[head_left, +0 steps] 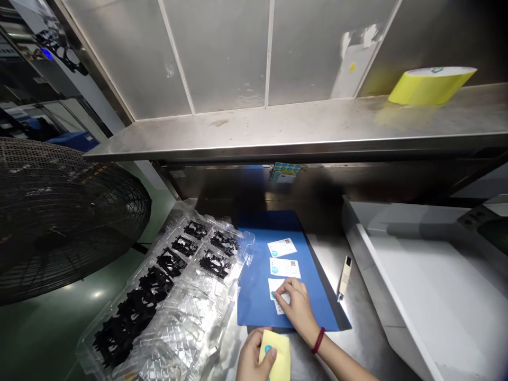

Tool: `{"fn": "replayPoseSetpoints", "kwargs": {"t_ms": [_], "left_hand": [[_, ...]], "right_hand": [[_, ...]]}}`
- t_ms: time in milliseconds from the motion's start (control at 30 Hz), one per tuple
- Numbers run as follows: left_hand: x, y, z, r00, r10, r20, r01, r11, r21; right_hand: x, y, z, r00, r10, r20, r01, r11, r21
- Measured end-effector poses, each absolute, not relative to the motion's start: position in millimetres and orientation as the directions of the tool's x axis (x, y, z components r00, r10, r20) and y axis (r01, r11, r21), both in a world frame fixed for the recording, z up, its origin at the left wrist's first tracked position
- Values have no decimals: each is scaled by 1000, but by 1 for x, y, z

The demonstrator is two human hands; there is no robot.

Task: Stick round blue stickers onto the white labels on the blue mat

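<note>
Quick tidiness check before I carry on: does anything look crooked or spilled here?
Slightly: the farthest white card on the blue mat sits askew, tilted more than the next card. I see no spill.

The bench is smooth, shiny metal, the tray toward its left edge glossy clear plastic, the black parts inside matt, the blue sheet smooth, and the white cards and yellow slip matt paper.

Metal shelf, panelled wall; apparently green floor
</note>
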State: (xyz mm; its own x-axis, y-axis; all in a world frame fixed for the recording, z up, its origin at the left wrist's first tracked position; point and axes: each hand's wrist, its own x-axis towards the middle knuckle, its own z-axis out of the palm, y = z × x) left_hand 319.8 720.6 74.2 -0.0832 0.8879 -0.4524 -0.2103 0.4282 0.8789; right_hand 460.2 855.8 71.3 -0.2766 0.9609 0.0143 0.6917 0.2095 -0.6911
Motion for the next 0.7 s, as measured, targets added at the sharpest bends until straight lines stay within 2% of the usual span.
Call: {"fn": "replayPoseSetpoints", "kwargs": {"t_ms": [133, 267, 367, 500, 600, 700], "left_hand": [[323, 721, 85, -127, 850, -511, -409, 424, 808], [316, 728, 102, -195, 829, -524, -457, 396, 796], [313, 733, 114, -256, 830, -496, -448, 353, 821], [319, 737, 124, -335, 827, -451, -452, 279, 847], [324, 737, 128, -379, 838, -393, -448, 205, 870], [322, 734, 133, -301, 884, -357, -425, 211, 880]], "right_hand": [[460, 861, 71, -190, 981, 32, 684, 155, -713], [460, 861, 96, -139, 990, 37, 612, 116, -782], [459, 847, 131, -288, 957, 13, 481, 156, -863], [460, 822, 171, -552, 833, -19, 313, 186, -931], [464, 813, 182, -623, 781, -42, 265, 161, -951], [470, 811, 182, -634, 770, -77, 265, 122, -957]]}}
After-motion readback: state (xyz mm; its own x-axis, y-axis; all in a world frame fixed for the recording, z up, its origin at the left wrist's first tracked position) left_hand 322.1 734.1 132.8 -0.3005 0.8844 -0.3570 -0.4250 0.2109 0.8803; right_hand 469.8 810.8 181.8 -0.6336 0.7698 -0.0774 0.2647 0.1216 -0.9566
